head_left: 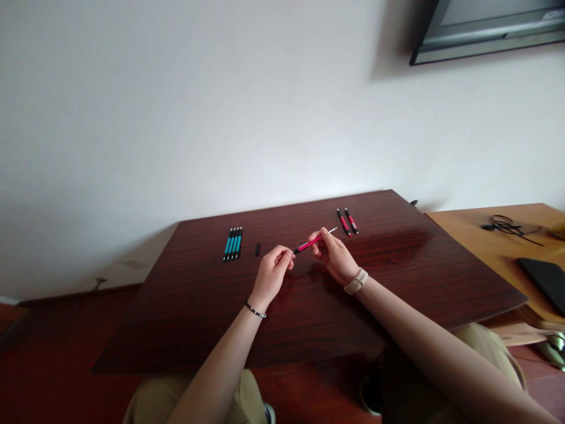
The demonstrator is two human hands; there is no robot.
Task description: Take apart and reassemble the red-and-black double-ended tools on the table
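A pink pen (308, 243) is held slantwise above the table between my two hands. My left hand (272, 272) is closed, its fingertips pinching the pen's black end. My right hand (334, 257) pinches the other end, where a thin pale tip sticks out past the fingers. Left of my left hand lies a small black piece (258, 249) that looks like a pen's grip section. Several teal pens (232, 244) form a neat row farther left. Beyond my right hand, two more pink pens (343, 222) lie side by side.
The dark wooden table (185, 318) reaches back to a white wall. On the right stands a lighter wooden table (468, 227) with a coiled black cable (505, 225) and a dark flat device (545, 282). A screen (494, 35) hangs at the upper right.
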